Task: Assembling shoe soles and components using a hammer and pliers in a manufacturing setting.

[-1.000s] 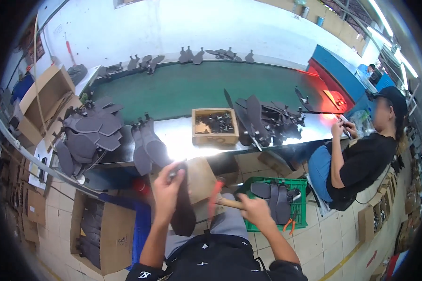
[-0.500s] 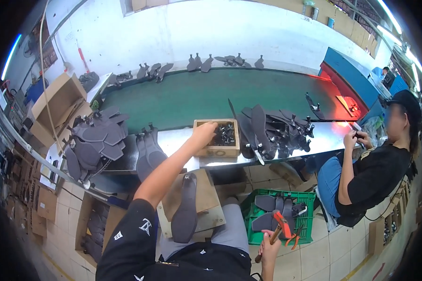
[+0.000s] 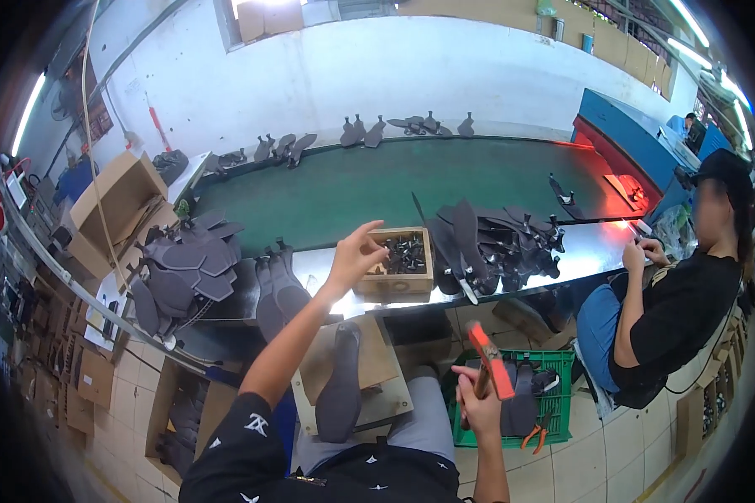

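Note:
My right hand [image 3: 481,404] is wrapped round the handle of a hammer [image 3: 493,369] with an orange-red head, held up over the green crate. At the left edge of a small wooden box [image 3: 394,285] is my left hand [image 3: 356,258], its thumb and finger pinched together; what they hold, if anything, is too small to make out. The box contains many small dark heel pieces [image 3: 408,251]. A dark grey shoe sole [image 3: 337,394] lies lengthwise on a pale board [image 3: 387,397] over my lap, untouched by either hand.
Piles of soles [image 3: 180,272] flank the box on the metal bench edge, beside a green conveyor belt [image 3: 344,180]. A green crate [image 3: 562,386] with soles and orange-handled pliers [image 3: 537,432] stands at my right. A co-worker [image 3: 675,293] sits beyond it; a cardboard box [image 3: 155,419] is at lower left.
My left hand has drawn back from over the heel pieces to the box's left edge, fingers pinched. My right hand has raised the hammer slightly up and to the left. The view has shifted a little.

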Action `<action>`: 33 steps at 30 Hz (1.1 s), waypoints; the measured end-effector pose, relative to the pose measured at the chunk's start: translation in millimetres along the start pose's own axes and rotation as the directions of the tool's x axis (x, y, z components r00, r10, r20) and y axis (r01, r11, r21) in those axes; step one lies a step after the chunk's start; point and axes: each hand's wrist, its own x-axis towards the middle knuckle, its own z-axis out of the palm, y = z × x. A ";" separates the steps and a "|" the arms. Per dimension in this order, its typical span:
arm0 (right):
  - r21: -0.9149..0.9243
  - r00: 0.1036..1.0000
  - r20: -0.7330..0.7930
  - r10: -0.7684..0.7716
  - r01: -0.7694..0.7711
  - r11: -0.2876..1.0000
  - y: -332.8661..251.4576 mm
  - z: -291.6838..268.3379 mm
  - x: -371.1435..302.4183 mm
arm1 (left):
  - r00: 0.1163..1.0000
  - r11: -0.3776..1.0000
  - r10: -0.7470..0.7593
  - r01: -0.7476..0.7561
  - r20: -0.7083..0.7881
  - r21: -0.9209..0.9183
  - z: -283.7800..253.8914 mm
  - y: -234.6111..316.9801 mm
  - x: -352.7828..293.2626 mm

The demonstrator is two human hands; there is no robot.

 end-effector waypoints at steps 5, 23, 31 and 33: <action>0.133 0.979 0.202 -0.033 0.006 0.991 -66.9 27.8 27.9 | 0.998 0.955 -0.037 0.019 -0.055 -0.295 -6.0 124.9 -101.0; 0.264 0.927 0.294 -0.233 0.155 0.952 -117.8 110.8 4.1 | 0.987 0.963 -0.122 0.093 -0.103 -0.255 -49.2 142.8 -205.5; -0.044 0.891 0.398 -0.218 0.256 0.966 -44.7 147.9 75.5 | 0.997 0.981 0.003 -0.018 0.073 0.193 -49.0 -17.6 -162.3; -0.080 0.881 0.435 -0.187 0.244 0.966 -35.1 152.2 83.6 | 0.999 0.978 0.025 -0.029 0.022 0.205 -44.7 -13.4 -169.9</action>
